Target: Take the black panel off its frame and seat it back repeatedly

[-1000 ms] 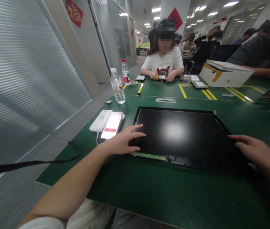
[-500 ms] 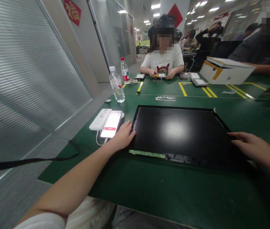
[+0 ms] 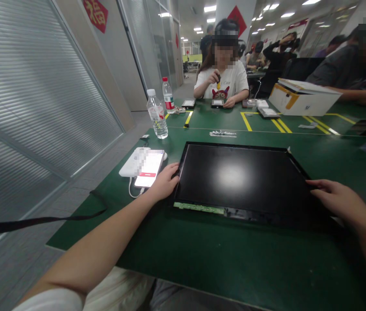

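Note:
A black LCD screen panel lies flat on the green table in front of me, a bright reflection at its middle. Along its near edge runs a narrow green circuit board. My left hand grips the panel's left edge, with fingers at the side and the thumb close to the rim. At the right edge, my right hand has its fingers closed on the frame; some fingertips are hidden. Just left of my left hand are a lit phone with a cable and a white power bank.
Two water bottles, one nearer and one red-capped, stand beyond the phone. Small strips lie behind the panel. Across the table a person handles a small drive-like device. A white box stands back right.
My hands stay at the panel's two sides; the left thumb has shifted slightly outward at the rim. The person opposite has raised one hand with a yellow tool above the device.

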`<state>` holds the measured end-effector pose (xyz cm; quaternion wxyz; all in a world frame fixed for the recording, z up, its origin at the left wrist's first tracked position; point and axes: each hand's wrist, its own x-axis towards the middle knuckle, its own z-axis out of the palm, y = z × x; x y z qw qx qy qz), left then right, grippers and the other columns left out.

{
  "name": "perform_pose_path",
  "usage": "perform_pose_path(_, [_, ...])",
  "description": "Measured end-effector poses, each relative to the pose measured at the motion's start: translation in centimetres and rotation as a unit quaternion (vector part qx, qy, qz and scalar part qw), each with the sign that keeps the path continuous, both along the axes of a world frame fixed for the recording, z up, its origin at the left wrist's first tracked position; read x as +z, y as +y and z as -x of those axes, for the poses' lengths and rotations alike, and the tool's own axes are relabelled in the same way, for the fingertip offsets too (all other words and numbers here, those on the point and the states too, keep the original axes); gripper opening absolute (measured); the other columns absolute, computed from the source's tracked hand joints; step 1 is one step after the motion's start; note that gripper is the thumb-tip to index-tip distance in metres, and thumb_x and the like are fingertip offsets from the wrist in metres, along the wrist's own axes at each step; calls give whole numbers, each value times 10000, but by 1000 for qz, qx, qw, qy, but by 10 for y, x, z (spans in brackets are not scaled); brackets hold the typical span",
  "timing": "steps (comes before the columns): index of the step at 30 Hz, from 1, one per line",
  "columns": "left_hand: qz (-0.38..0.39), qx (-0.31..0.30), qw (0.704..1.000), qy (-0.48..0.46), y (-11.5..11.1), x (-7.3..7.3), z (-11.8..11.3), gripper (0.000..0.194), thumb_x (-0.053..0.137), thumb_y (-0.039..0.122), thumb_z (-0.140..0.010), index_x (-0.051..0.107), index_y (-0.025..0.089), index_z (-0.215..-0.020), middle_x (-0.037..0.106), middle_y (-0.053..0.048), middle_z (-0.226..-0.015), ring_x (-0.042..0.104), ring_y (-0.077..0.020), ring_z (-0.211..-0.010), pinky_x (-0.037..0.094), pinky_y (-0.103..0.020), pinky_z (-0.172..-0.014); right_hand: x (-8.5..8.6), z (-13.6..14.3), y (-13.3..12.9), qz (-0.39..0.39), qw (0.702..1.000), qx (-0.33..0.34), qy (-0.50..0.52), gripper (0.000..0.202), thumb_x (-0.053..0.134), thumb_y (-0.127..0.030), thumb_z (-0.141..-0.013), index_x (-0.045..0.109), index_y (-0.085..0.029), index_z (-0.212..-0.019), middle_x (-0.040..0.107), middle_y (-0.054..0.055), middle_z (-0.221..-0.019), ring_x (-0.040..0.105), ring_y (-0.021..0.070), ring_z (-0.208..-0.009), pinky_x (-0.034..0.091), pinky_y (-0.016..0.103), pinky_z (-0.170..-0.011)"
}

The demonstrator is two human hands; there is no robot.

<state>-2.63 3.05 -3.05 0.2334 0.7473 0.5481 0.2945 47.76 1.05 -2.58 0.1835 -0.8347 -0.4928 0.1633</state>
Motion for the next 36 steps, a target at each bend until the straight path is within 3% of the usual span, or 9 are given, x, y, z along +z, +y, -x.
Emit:
perform_pose_path(4, [69, 38, 986, -147, -7, 10, -7, 460, 560, 269, -934, 717, 233, -1364, 744, -58, -1355, 668, -316, -1281, 521, -471, -1119, 1, 1, -1, 6, 1000, -22, 12, 403, 585, -332, -677, 765, -217, -1019, 721, 68, -797, 667, 285, -795, 480, 388, -734])
perform_pose_path(7, [207, 97, 914, -334, -14, 21, -15, 504, 639, 229, -900, 697, 234, -1400, 825, -58, -1105, 786, -268, -944, 645, -384, -833, 1, 0, -1, 5, 1000, -24, 15, 401, 585, -333, -686, 764, -211, -1023, 722, 74, -820, 661, 281, -806, 474, 385, -741])
perform_pose_path(10, [260, 128, 857, -426, -17, 27, -21, 565, 706, 167, -867, 675, 227, -1428, 836, -51, -964, 774, -207, -728, 630, -293, -646, 0, 0, -1, 2, 1000, -21, 21, 396, 587, -329, -687, 763, -211, -1021, 726, 77, -820, 658, 279, -792, 476, 388, -738])
perform_pose_path(14, [276, 137, 824, -476, -16, 24, -24, 642, 746, 133, -844, 626, 202, -1471, 831, -58, -932, 761, -183, -658, 616, -260, -584, -2, -2, -1, -9, 1000, -19, 13, 370, 594, -325, -674, 763, -232, -990, 737, 73, -816, 668, 284, -776, 488, 399, -726])
perform_pose_path(19, [269, 161, 814, -490, -14, 16, -22, 808, 777, 184, -858, 453, 234, -1597, 823, -79, -1013, 769, -194, -684, 626, -275, -611, -7, -8, 1, -18, 1000, -8, 6, 363, 607, -333, -672, 772, -237, -980, 745, 68, -800, 688, 287, -763, 495, 393, -694])
perform_pose_path(23, [274, 119, 823, -483, -18, 17, -22, 987, 811, 175, -837, 297, 323, -1667, 812, -75, -1110, 799, -239, -808, 662, -344, -733, -10, -10, 2, -7, 1000, -9, 0, 407, 604, -324, -703, 780, -215, -1053, 746, 71, -822, 686, 274, -789, 489, 377, -721])
perform_pose_path(28, [306, 98, 811, -490, -20, 21, -22, 985, 813, 77, -789, 363, 240, -1650, 808, -108, -1162, 809, -243, -865, 667, -318, -742, -8, -6, 0, 10, 1000, -17, 10, 463, 585, -314, -749, 769, -181, -1153, 744, 74, -874, 680, 264, -828, 482, 362, -741])
perform_pose_path(33, [327, 42, 806, -491, -19, 22, -20, 721, 813, 63, -768, 626, 170, -1456, 810, -121, -1181, 808, -257, -934, 660, -296, -756, -3, -1, -3, -4, 1000, -14, 3, 432, 578, -296, -747, 776, -178, -1112, 739, 71, -848, 669, 255, -796, 477, 360, -720])
perform_pose_path(36, [324, 37, 814, -480, -20, 22, -19, 653, 825, 69, -759, 679, 175, -1386, 811, -107, -1192, 801, -261, -985, 653, -294, -785, 0, 3, -4, -12, 1000, -16, 3, 400, 582, -287, -735, 784, -187, -1066, 731, 63, -801, 659, 245, -741, 474, 357, -682])
